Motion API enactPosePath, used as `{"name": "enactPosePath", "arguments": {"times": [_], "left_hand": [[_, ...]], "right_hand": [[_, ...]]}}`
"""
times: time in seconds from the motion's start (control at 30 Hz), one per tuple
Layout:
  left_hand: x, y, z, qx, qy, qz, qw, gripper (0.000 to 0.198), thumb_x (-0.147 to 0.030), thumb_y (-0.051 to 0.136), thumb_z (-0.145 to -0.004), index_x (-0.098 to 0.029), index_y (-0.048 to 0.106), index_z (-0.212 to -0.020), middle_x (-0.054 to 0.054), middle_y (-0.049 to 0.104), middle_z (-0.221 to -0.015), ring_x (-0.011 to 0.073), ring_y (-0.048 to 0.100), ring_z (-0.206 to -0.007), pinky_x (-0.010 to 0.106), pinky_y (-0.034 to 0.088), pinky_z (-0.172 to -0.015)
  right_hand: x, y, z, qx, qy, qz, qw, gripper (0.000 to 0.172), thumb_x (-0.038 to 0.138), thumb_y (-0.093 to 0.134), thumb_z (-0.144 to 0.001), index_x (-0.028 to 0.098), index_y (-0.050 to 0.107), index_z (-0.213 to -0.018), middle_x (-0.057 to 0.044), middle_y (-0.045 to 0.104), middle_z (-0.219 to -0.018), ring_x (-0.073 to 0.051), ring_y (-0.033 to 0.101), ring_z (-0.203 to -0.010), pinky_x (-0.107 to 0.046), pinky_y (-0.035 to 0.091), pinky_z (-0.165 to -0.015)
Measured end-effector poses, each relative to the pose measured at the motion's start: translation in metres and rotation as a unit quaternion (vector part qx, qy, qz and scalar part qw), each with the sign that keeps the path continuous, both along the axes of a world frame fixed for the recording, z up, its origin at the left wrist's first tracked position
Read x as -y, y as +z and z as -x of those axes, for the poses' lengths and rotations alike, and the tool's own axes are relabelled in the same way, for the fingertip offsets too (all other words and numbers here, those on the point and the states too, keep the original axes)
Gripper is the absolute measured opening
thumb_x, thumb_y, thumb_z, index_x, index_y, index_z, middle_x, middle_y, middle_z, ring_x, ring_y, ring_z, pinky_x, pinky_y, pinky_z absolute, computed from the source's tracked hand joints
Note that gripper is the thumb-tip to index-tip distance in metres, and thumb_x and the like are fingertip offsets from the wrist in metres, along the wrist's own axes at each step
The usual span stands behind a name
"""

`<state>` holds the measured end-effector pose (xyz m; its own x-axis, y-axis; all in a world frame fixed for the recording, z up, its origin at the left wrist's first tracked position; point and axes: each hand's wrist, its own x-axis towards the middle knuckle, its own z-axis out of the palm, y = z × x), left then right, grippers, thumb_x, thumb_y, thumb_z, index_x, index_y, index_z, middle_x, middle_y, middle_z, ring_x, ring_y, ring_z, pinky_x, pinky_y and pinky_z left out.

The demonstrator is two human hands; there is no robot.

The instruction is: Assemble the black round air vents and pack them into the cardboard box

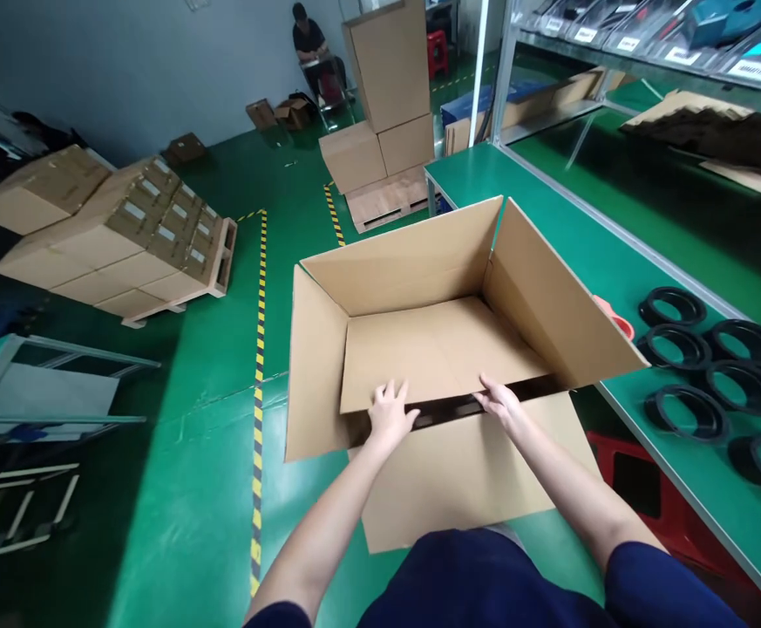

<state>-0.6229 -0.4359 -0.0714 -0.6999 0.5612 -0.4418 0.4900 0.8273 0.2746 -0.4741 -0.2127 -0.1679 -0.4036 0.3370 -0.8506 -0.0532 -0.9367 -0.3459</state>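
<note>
While the left hand (pixel 391 417) lies splayed, the right hand's (pixel 500 405) grip pinches a flat brown panel (pixel 429 353). An open carton (pixel 318 371) surrounds its edges.

With an open cardboard box (pixel 406 258) as the dial, the left hand (pixel 391 417) spreads its fingers over the inner panel's (pixel 412 351) near edge at 7 o'clock, and the right hand (pixel 499 402) grips that edge at 5, thumb on top. A flap (pixel 458 488) extends toward the wearer at 6 o'clock. Black rings (pixel 699 351) sit on a green table (pixel 485 179) at 3, stacked cartons (pixel 158 228) at 10.
</note>
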Motion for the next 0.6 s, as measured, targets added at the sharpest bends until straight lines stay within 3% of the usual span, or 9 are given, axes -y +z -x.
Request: {"name": "enactPosePath", "arguments": {"times": [0.1,0.2,0.3,0.37,0.43,0.5,0.57,0.6], "left_hand": [[0.017,-0.009,0.001,0.034,-0.018,0.03,0.999,0.073,-0.036,0.058,-0.092,-0.019,0.038,-0.161,0.016,0.028,-0.17,0.0351,0.025,-0.155,0.049,0.036,-0.12],[0.03,-0.016,0.0,0.103,-0.044,0.061,0.992,0.082,-0.035,0.065,-0.088,-0.023,0.033,-0.163,0.013,0.014,-0.174,0.0349,0.013,-0.16,0.049,0.036,-0.12],[0.022,-0.024,0.007,0.14,-0.029,0.073,0.987,0.068,-0.044,0.056,-0.095,-0.023,0.044,-0.158,0.014,0.037,-0.166,0.0339,0.035,-0.153,0.048,0.038,-0.119],[0.007,-0.034,0.018,0.121,0.0,0.068,0.99,0.06,-0.045,0.045,-0.1,-0.02,0.047,-0.155,0.015,0.049,-0.158,0.0317,0.047,-0.146,0.048,0.038,-0.119],[-0.01,-0.049,0.035,0.082,0.009,0.071,0.994,0.062,-0.043,0.049,-0.099,-0.022,0.043,-0.158,0.016,0.04,-0.164,0.0329,0.036,-0.153,0.053,0.032,-0.122],[-0.023,-0.071,0.051,0.065,0.014,0.097,0.993,0.08,-0.047,0.064,-0.092,-0.027,0.033,-0.163,0.015,0.015,-0.174,0.0382,0.011,-0.161,0.063,0.025,-0.123],[-0.03,-0.097,0.063,0.09,0.038,0.144,0.985,0.106,-0.051,0.078,-0.08,-0.033,0.019,-0.166,0.014,-0.008,-0.174,0.0448,-0.004,-0.16,0.072,0.025,-0.119],[-0.031,-0.111,0.066,0.112,0.052,0.169,0.978,0.114,-0.05,0.082,-0.076,-0.036,0.014,-0.166,0.013,-0.014,-0.173,0.0471,-0.005,-0.159,0.073,0.027,-0.117]], "right_hand": [[0.004,-0.003,-0.004,0.014,-0.005,0.036,0.999,0.009,0.009,0.059,-0.097,0.015,0.054,-0.092,-0.002,0.064,-0.079,-0.014,0.07,-0.068,-0.029,0.067,-0.072],[0.001,-0.006,0.004,0.03,-0.003,0.051,0.998,0.004,0.014,0.059,-0.099,0.015,0.056,-0.097,-0.003,0.068,-0.085,-0.013,0.072,-0.072,-0.027,0.067,-0.077],[-0.003,-0.006,0.01,0.059,0.017,0.064,0.996,0.012,0.024,0.062,-0.1,0.015,0.057,-0.106,-0.005,0.069,-0.089,-0.015,0.074,-0.077,-0.029,0.066,-0.077],[-0.007,0.001,0.005,0.067,0.078,0.098,0.99,0.03,0.039,0.059,-0.101,0.01,0.059,-0.109,-0.012,0.071,-0.09,-0.022,0.076,-0.083,-0.035,0.067,-0.074],[-0.016,0.014,-0.005,0.029,0.238,0.127,0.963,0.053,0.055,0.057,-0.099,0.003,0.063,-0.109,-0.022,0.072,-0.093,-0.029,0.076,-0.088,-0.041,0.066,-0.072],[-0.036,0.023,-0.01,-0.029,0.412,0.055,0.909,0.064,0.062,0.066,-0.091,0.002,0.068,-0.112,-0.028,0.072,-0.105,-0.034,0.074,-0.1,-0.046,0.065,-0.08],[-0.063,0.018,-0.001,-0.009,0.505,-0.157,0.849,0.066,0.061,0.077,-0.082,0.01,0.069,-0.124,-0.027,0.065,-0.133,-0.038,0.063,-0.126,-0.052,0.058,-0.099],[-0.077,0.009,0.009,0.049,0.522,-0.283,0.803,0.072,0.06,0.08,-0.078,0.016,0.066,-0.134,-0.024,0.054,-0.149,-0.041,0.05,-0.14,-0.057,0.051,-0.108]]}}
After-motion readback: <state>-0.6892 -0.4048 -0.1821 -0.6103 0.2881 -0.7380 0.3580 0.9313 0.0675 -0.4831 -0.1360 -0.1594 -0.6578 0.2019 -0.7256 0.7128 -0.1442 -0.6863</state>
